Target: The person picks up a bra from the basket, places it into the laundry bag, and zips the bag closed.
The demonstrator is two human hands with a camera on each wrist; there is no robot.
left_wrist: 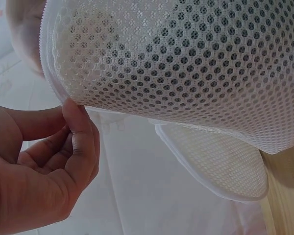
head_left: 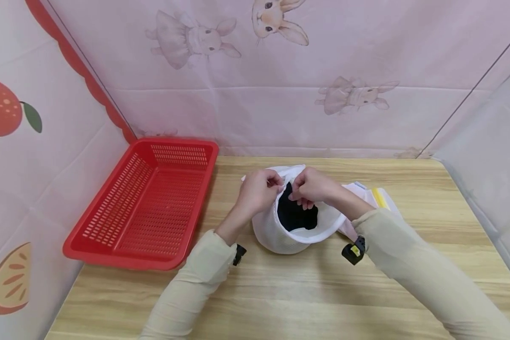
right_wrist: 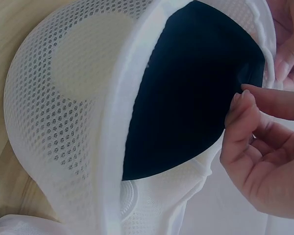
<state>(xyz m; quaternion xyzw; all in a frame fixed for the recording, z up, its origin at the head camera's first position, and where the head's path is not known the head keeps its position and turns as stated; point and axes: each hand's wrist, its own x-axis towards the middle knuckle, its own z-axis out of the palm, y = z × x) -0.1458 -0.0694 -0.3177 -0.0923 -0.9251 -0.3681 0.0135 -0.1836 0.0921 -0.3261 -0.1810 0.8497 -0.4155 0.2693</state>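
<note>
A white mesh laundry bag [head_left: 272, 236] stands on the wooden table with its round mouth open toward me. My left hand [head_left: 257, 191] pinches the bag's rim between thumb and forefinger; the left wrist view shows the zipper edge [left_wrist: 48, 68] in that grip. Inside the mouth lies a black cloth piece [right_wrist: 196, 93], smooth and cup-like in outline. The right hand [right_wrist: 264, 161] pinches its edge between thumb and fingertips, close beside the left hand. A mesh flap [left_wrist: 220, 161] hangs out at the bag's far side. The bag's bottom inside is hidden behind the black piece.
On the left of the table sits a red perforated plastic basket [head_left: 165, 203]. Pale pink and white fabric [head_left: 349, 229] with a yellow strip [head_left: 380, 198] lies to the right, partly behind my right forearm. Printed cloth walls [head_left: 272, 118] enclose the table's back and sides.
</note>
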